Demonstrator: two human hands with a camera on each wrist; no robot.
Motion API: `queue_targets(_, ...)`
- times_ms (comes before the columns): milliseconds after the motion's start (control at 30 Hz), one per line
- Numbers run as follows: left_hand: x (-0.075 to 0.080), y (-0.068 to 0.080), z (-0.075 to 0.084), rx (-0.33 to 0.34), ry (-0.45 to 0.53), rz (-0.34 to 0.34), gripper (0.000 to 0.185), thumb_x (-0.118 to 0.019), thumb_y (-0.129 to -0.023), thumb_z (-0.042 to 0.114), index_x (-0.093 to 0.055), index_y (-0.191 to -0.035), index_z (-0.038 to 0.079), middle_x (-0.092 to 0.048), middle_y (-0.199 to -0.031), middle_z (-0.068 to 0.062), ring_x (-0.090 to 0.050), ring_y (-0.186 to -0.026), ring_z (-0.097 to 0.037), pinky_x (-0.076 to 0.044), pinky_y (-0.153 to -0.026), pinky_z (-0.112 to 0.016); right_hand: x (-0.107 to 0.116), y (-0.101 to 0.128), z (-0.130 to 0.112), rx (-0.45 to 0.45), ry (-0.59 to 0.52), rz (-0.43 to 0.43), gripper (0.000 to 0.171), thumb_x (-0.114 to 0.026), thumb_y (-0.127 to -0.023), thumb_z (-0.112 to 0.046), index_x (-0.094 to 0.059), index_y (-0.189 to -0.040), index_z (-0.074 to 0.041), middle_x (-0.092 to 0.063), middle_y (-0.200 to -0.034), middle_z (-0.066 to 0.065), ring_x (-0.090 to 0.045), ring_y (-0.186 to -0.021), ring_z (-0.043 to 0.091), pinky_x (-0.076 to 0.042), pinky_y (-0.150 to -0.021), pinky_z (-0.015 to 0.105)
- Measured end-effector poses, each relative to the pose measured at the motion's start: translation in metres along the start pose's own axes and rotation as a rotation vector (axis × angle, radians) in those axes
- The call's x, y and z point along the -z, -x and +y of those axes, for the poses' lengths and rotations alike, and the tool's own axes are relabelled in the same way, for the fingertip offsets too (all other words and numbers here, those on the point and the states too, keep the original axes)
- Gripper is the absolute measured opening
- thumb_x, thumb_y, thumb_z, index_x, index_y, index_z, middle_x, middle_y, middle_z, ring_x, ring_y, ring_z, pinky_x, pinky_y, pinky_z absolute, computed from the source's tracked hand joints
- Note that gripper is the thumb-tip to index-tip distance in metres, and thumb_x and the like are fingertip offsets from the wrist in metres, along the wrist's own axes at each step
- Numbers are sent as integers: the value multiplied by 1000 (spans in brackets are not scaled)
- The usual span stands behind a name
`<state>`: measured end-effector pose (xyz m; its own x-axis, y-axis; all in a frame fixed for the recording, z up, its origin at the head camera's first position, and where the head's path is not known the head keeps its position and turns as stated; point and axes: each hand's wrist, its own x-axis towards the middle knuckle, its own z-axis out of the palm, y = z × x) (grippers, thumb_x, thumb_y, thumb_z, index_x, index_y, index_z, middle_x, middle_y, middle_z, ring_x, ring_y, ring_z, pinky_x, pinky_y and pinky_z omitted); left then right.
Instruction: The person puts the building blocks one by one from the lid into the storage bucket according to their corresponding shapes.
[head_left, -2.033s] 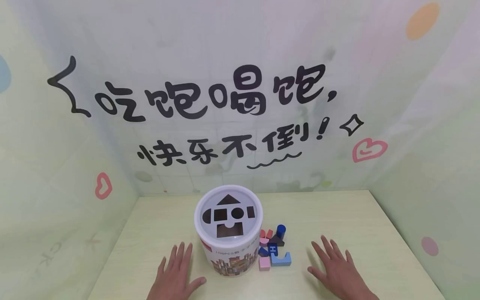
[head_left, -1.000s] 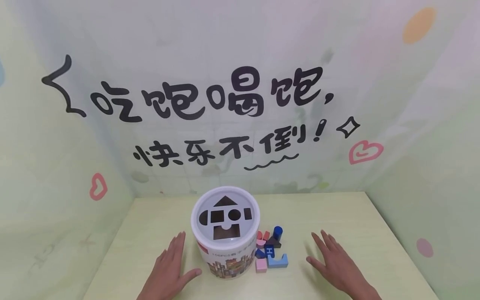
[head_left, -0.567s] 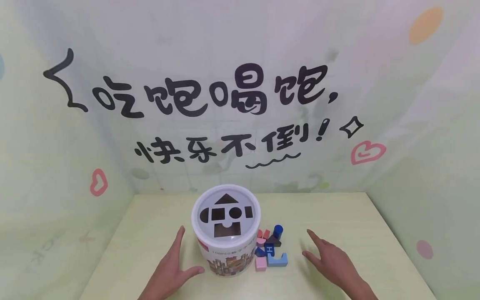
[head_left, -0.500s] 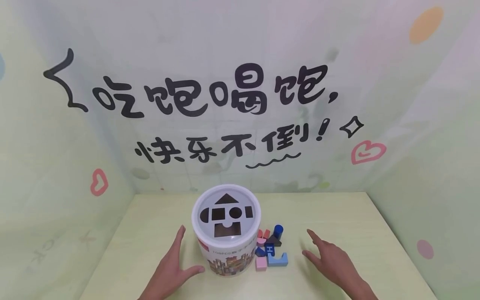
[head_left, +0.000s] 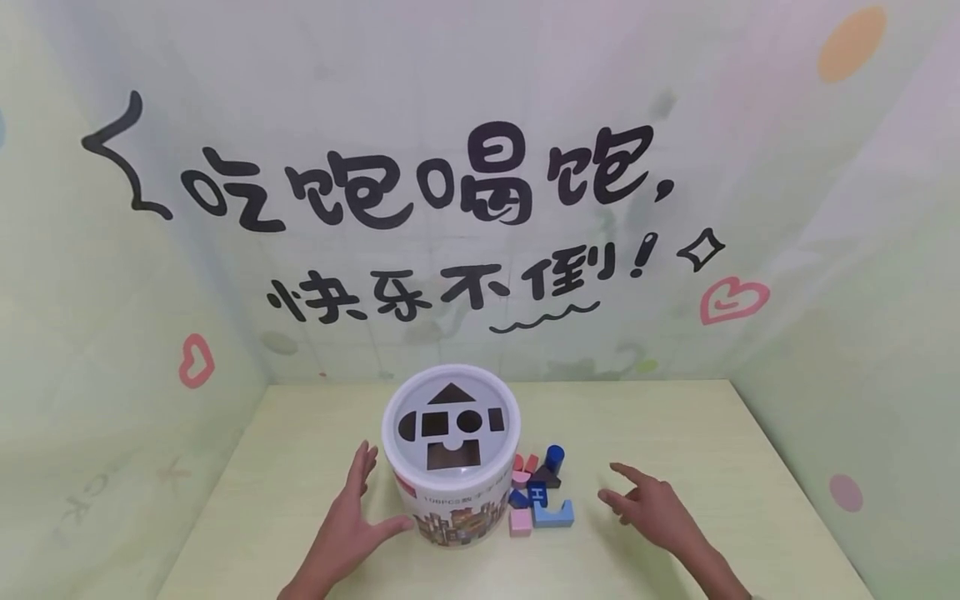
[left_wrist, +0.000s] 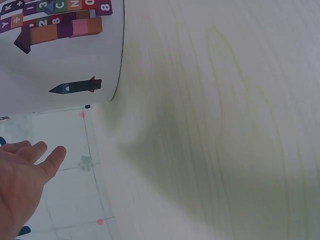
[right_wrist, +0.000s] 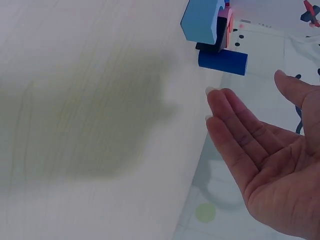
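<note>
A white cylindrical block bucket (head_left: pixel 454 500) stands on the table, its lid (head_left: pixel 448 457) cut with shaped holes. My left hand (head_left: pixel 347 517) is spread at its left side, thumb tip right by the bucket wall; it holds nothing. Right of the bucket lies a pile of small blocks: a light blue bridge block (head_left: pixel 553 515), a pink block (head_left: pixel 520 523), a blue cylinder (head_left: pixel 554 458), a dark triangle block (head_left: pixel 548 477), a blue block with an H (head_left: pixel 537 494) and several more. My right hand (head_left: pixel 656 508) hovers right of them, fingers slightly bent around nothing.
The pale wooden table (head_left: pixel 322 425) ends at a printed cloth wall (head_left: pixel 480 83) behind, with cloth walls at left and right too. Coloured letter blocks and a rocket are printed on the bucket's side.
My left hand has turned onto its side and come closer to the bucket. My right hand has shifted slightly left toward the blocks, its fingers bending more. The blocks and bucket stay put.
</note>
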<state>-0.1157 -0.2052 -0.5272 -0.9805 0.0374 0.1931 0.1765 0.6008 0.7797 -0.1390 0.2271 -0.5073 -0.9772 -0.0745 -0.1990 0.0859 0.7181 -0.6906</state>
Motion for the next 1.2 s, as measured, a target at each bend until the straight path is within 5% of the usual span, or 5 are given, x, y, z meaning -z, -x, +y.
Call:
queue_targets(167,-3,-3,-2,-10,47,2,128,-90,-65,34,-1,-158,25,-30,-156,-19,-33,-141,-36,-40,-108,-49,-3,-7,6,-50,-245,-112,68,-66,-92,-37,-45,-139,7,-72,-77,11,-69,-65,20,-59,-60,33)
queue_targets(333,-6,-2,-1,-14,81,-5,128,-90,-66,26,-1,-158,24,-29,-156,-20,-30,-140,-39,-40,-107,-51,-10,-12,11,-87,-344,-189,69,-64,-93,-39,-44,-140,8,-72,-76,10,-69,-64,19,-61,-62,34)
queue_targets(1200,-21,-14,4,-57,303,-71,134,-91,-62,12,2,-156,35,-15,-163,-11,-23,-145,-38,-35,-108,-59,-40,-15,11,-57,-426,-303,67,-74,-86,-19,-45,-142,4,-71,-75,8,-66,-62,14,-61,-59,33)
